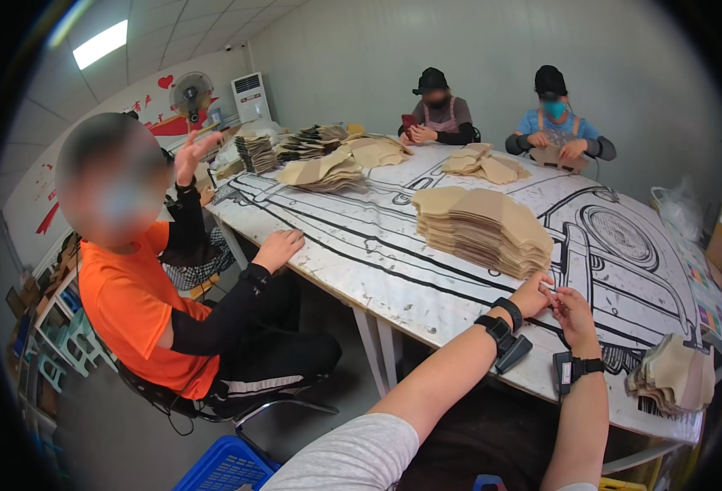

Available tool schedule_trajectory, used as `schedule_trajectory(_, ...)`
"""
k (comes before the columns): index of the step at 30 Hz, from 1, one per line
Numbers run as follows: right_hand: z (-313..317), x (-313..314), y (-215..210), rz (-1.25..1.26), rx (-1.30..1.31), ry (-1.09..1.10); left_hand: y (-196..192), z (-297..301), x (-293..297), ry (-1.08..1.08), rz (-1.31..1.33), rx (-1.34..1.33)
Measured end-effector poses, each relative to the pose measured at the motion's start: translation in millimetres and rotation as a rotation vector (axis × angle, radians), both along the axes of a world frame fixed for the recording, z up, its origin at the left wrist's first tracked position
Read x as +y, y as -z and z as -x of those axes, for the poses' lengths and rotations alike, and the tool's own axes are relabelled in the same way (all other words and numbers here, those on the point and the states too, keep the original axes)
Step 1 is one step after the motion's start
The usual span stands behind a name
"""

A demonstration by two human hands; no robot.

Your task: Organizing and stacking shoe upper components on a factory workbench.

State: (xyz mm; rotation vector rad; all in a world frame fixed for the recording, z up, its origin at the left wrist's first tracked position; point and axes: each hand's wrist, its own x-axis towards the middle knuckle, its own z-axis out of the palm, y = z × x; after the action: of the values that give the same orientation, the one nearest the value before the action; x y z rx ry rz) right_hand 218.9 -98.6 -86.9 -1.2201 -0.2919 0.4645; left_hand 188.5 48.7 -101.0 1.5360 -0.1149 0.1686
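My left hand [531,295] and my right hand [574,314] meet over the table's near edge, fingertips pinched close together. Whatever lies between the fingers, if anything, is too small to make out. Just beyond them stands a tall stack of beige, curved-edged sheet pieces [484,227], leaning slightly. To the right of my right hand, a smaller stack of similar beige pieces [674,372] rests at the table corner. Both my wrists wear dark straps with small black devices.
The white table [361,262] bears a black line drawing. More beige piles [320,170] lie farther back. A person in orange [136,286] sits at my left, one hand on the table edge. Two people sit across. A blue basket [228,465] stands low at left.
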Motion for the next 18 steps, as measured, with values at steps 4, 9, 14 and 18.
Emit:
schedule_trajectory(4, 1.2, -0.8, -2.0, -0.015, -0.014, -0.013, 0.2, -0.7, 0.8, 0.029, -0.006, 0.015)
schedule_trajectory(9, -2.2, 0.2, -0.2, -0.018, -0.005, -0.011, -1.2, 0.4, 1.9, 0.053, 0.012, 0.020)
schedule_trajectory(14, -5.0, -1.5, 2.8, -0.043, -0.005, 0.001, -2.7, 1.5, -0.3, 0.075, 0.051, 0.004)
schedule_trajectory(18, -0.6, 0.7, -0.7, -0.037, -0.005, -0.002, 0.2, 0.0, 1.9, 0.021, 0.041, -0.005)
